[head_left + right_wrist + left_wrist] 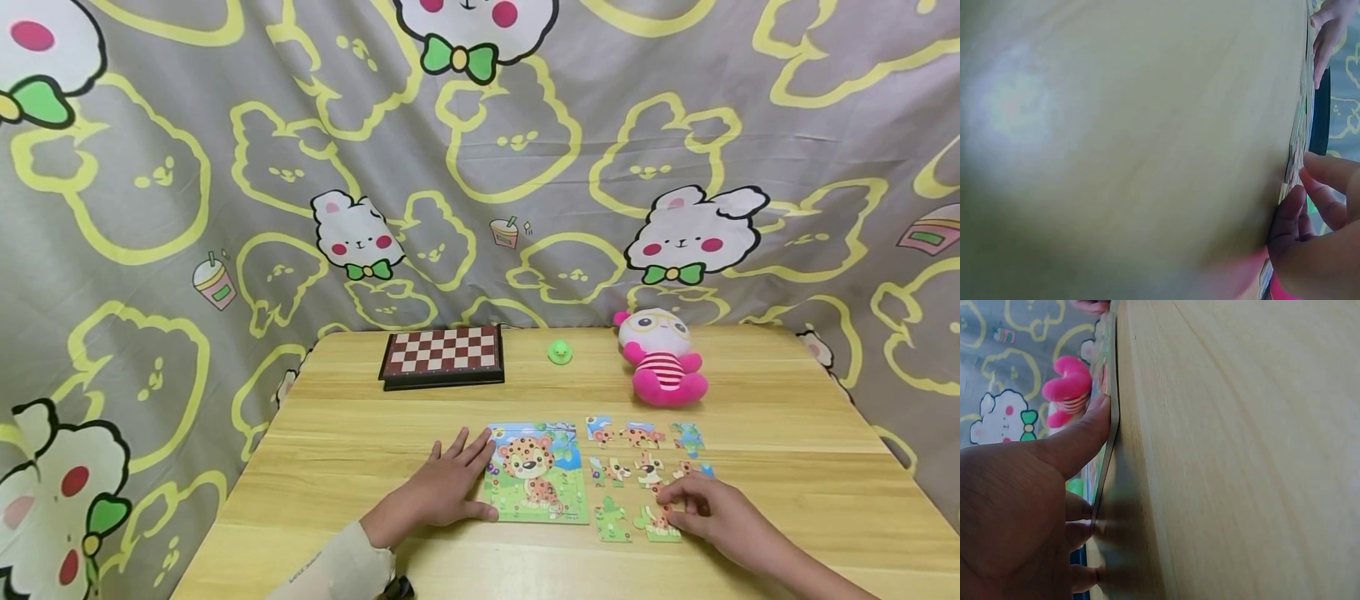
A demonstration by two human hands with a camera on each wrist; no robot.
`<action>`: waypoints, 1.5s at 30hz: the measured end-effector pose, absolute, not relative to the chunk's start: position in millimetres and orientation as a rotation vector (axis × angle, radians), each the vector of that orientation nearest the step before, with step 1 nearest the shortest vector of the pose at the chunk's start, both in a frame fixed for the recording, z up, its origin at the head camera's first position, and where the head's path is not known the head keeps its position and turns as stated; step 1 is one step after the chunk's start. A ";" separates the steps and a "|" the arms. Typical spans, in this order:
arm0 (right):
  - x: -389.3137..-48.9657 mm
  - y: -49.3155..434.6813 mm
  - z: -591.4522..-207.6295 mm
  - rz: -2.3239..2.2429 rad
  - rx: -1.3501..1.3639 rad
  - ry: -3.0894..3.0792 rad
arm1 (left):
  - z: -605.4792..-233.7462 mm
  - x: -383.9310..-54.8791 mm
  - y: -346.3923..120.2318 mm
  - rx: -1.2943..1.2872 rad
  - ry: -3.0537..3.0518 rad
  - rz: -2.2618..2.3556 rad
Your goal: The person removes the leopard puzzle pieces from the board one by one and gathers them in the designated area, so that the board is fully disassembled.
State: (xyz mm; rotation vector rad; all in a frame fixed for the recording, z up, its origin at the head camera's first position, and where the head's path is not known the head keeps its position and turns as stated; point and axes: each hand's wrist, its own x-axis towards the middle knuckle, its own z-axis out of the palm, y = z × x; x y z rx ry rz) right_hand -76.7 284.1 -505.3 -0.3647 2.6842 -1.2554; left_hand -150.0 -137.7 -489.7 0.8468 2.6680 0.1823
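Note:
My left hand (448,483) lies spread at the left side of a leopard picture board (536,492). Its thumb (1088,434) and fingertips touch the board's edge. To the right, loose jigsaw pieces lie in rough rows, such as a green piece (612,523) at the near left and a blue-cornered piece (598,432) at the far left. My right hand (712,512) is low over the near right piece (660,529), fingers bent, thumb and index finger at its upper right. Whether they pinch it cannot be told; the hand hides part of the pieces.
Toward the back of the wooden table (337,467) lie a checkered board box (444,354), a small green duck (559,352) and a pink plush toy (663,362) in a striped shirt. A grey cartoon-print curtain (480,275) hangs behind the table and along its sides.

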 end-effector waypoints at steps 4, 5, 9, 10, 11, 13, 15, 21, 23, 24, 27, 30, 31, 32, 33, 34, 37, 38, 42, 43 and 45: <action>-77.9 283.5 -505.4 -1.283 -0.375 2.662 | -489.1 -149.4 -138.0 0.848 2.671 0.185; -78.4 282.9 -505.6 -1.291 -0.381 2.659 | -489.1 -149.4 -138.1 0.850 2.671 0.187; -80.8 278.4 -505.8 -1.322 -0.425 2.644 | -489.4 -149.3 -138.6 0.856 2.670 0.194; -81.5 276.9 -505.6 -1.330 -0.438 2.638 | -489.5 -149.4 -138.6 0.857 2.669 0.196; -82.3 275.3 -505.1 -1.338 -0.452 2.635 | -489.7 -149.5 -138.7 0.858 2.669 0.197; -84.3 271.7 -503.6 -1.353 -0.469 2.620 | -490.0 -149.7 -138.7 0.857 2.668 0.198; -86.5 267.7 -501.3 -1.362 -0.475 2.602 | -490.3 -149.8 -138.7 0.855 2.668 0.197; -94.2 253.0 -496.3 -1.387 -0.494 2.547 | -491.5 -150.2 -138.7 0.848 2.669 0.190; -96.2 247.6 -496.0 -1.399 -0.513 2.538 | -491.7 -150.4 -138.8 0.848 2.668 0.188; -97.1 244.9 -495.9 -1.402 -0.521 2.539 | -492.0 -150.5 -138.8 0.848 2.668 0.187; -100.3 236.3 -495.6 -1.406 -0.544 2.549 | -492.5 -150.8 -138.8 0.847 2.666 0.191; -104.6 227.8 -494.4 -1.401 -0.551 2.536 | -492.9 -150.8 -139.3 0.848 2.664 0.198; -106.0 225.1 -494.0 -1.402 -0.553 2.527 | -493.4 -150.8 -139.6 0.850 2.664 0.205; -107.6 222.3 -493.7 -1.400 -0.554 2.518 | -493.6 -150.7 -139.9 0.853 2.665 0.212; -108.8 219.5 -493.4 -1.394 -0.555 2.514 | -493.5 -150.4 -140.1 0.857 2.665 0.218; -109.7 216.8 -493.0 -1.392 -0.556 2.509 | -493.5 -150.2 -140.4 0.863 2.667 0.223; -112.1 208.9 -492.7 -1.381 -0.561 2.513 | -493.6 -150.1 -140.3 0.878 2.668 0.239; -112.9 206.3 -492.7 -1.376 -0.568 2.519 | -493.3 -150.0 -140.2 0.880 2.667 0.241; -115.9 195.7 -491.8 -1.359 -0.578 2.525 | -493.8 -151.1 -140.1 0.879 2.665 0.242; -116.7 193.0 -491.5 -1.353 -0.583 2.525 | -493.9 -151.3 -140.1 0.877 2.664 0.240; -118.1 187.9 -491.2 -1.341 -0.588 2.519 | -493.8 -151.5 -140.1 0.874 2.666 0.236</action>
